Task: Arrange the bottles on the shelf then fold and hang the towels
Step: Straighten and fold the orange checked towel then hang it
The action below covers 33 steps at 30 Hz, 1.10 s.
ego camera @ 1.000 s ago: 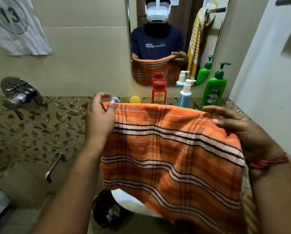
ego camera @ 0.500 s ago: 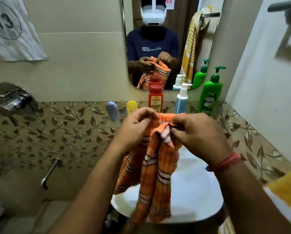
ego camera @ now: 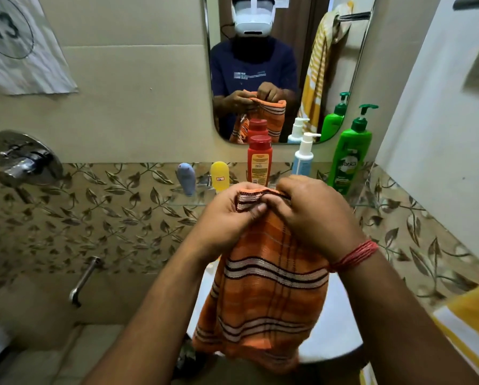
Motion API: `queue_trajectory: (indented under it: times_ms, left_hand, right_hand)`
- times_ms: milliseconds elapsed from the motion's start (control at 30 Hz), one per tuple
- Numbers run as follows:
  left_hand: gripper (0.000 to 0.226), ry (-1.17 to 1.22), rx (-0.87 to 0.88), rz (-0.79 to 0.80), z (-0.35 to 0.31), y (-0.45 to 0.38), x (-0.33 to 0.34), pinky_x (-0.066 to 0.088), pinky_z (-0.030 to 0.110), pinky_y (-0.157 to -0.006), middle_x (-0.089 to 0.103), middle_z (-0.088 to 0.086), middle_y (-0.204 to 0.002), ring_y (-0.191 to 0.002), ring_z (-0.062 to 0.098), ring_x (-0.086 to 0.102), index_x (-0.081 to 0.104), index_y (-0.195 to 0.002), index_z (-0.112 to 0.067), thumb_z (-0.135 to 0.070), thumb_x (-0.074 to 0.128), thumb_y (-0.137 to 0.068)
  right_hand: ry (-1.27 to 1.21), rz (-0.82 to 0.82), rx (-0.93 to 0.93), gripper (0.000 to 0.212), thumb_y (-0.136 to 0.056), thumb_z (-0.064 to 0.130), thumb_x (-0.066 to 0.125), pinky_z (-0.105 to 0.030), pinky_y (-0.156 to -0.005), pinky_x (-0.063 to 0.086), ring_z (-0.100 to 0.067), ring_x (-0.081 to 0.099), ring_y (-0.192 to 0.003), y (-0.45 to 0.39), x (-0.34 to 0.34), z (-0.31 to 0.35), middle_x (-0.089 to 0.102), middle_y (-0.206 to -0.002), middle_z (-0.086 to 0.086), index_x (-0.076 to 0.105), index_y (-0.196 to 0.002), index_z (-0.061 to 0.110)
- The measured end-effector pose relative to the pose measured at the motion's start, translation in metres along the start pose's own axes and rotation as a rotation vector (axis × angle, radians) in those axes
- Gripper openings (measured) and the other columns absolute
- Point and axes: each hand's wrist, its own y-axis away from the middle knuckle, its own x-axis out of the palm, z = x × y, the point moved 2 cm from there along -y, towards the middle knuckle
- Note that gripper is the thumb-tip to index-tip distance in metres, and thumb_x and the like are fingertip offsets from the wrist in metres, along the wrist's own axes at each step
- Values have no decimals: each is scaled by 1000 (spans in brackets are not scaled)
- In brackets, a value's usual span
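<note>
The left hand (ego camera: 227, 218) and the right hand (ego camera: 313, 215) both pinch the top edge of the folded orange towel (ego camera: 263, 287). It hangs above the white sink (ego camera: 341, 329), in front of the bottles on the shelf (ego camera: 188, 202)

This is a home bathroom: a wall mirror (ego camera: 283, 65) above a glass shelf (ego camera: 188, 202) with bottles (ego camera: 259, 159), a shower tap (ego camera: 24, 159), a white sink (ego camera: 341, 323).

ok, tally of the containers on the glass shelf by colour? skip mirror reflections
Green pump bottle: 1
Blue-and-white pump bottle: 1
Red bottle: 1
Yellow bottle: 1
Grey-blue bottle: 1
Total: 5
</note>
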Motion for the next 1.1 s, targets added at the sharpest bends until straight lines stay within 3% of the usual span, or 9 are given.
queue_trajectory:
  times_ms: [133,233,333,433,533,667,767,967,1100]
  left_hand:
    - [25,22,-5,-81,-5,6,-14,61,31,-78,77,1,-101,-98,21,74,76,-96,-28,-7,64,-95]
    - [25,-12,15,-61,-8,11,-19,59,24,-76,77,-2,-102,-97,14,74,77,-95,-29,-7,63,-95]
    - [24,-61,41,-75,-7,11,-22,60,24,-77,77,-4,-103,-98,13,74,76,-97,-28,-7,63,-96]
    - [24,-58,94,-71,-10,10,-26,59,23,-79,76,-5,-104,-101,11,72,76,-98,-32,-11,65,-95]
    - [30,0,165,-97,-20,7,-28,58,24,-78,76,-6,-102,-97,10,72,77,-95,-34,-6,66,-93]
    - [28,54,214,-108,-34,-5,-24,59,26,-79,77,-3,-103,-98,15,73,76,-96,-32,-6,66,-93]
    - [26,92,216,-183,-41,-21,-21,60,28,-78,78,0,-101,-99,18,74,75,-99,-25,-2,64,-94]
    - [25,109,247,-210,-52,-62,-15,61,36,-81,78,2,-101,-100,22,74,76,-97,-28,-4,68,-93]
    - [30,145,251,-115,-65,-96,-6,60,32,-77,78,0,-98,-96,19,75,76,-91,-30,-2,68,-93]
  right_hand:
    - [-334,361,43,25,-82,57,66,-24,-65,54,-4,62,-82,12,-12,-25,65,-87,15,61,-94,35]
    - [-368,512,4,29,-81,42,76,-20,-74,55,0,64,-91,23,-22,-36,69,-98,17,69,-107,32]
    - [-99,417,-127,21,-84,38,74,-24,-77,51,-7,58,-93,26,-31,-35,60,-98,15,70,-101,27]
    - [70,206,-184,27,-79,53,65,-27,-84,42,-12,43,-107,28,-43,-35,45,-108,10,70,-90,29]
    - [-229,101,-47,28,-76,51,69,-22,-92,39,-8,42,-118,27,-54,-49,45,-122,10,70,-86,24]
    - [-714,68,101,18,-81,25,79,-23,-70,51,-3,63,-80,22,-55,-59,64,-84,13,63,-80,17]
    - [-826,-98,172,21,-82,16,80,-36,-69,56,-11,65,-76,15,-55,-61,65,-75,9,60,-82,14]
    - [-485,-328,167,19,-89,27,74,-3,-62,46,14,61,-77,5,-78,-54,63,-82,18,57,-97,30]
    - [-142,-231,156,22,-94,23,67,-13,-52,39,4,55,-65,-1,-114,-48,59,-76,9,48,-101,31]
